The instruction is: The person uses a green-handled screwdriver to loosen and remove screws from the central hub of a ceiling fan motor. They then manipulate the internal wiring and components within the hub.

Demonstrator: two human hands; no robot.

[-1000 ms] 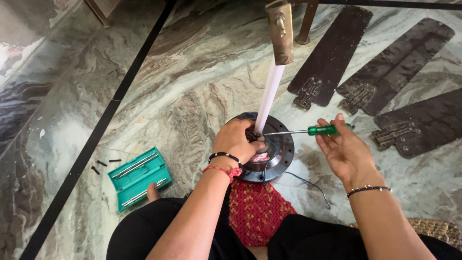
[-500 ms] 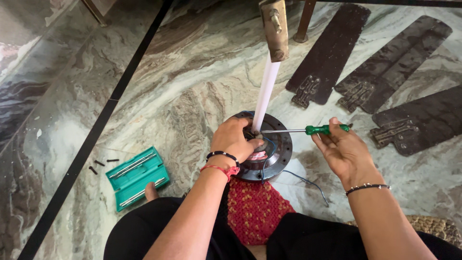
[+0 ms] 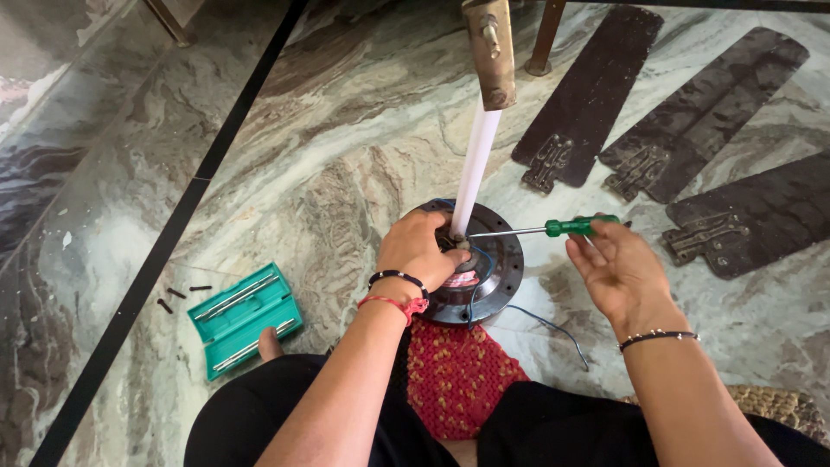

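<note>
Screwdriver pinched in right hand fingers, tip at fan motor hub mid-floor; left hand gripping hub. Likely screw-turning; steady pressure needed next.

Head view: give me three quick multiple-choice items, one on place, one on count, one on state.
1. The green tool case lies: A. left of the fan motor B. on the blades C. in a hand
2. Fan blades on the floor: A. one B. three C. five
3. The right hand is: A. at the screwdriver handle B. flat on the floor C. holding the case

Key: 1 A, it sits by the left knee; 2 B, three dark blades lie top right; 3 A, fingers at the green handle while the left hand steadies the motor.
</note>
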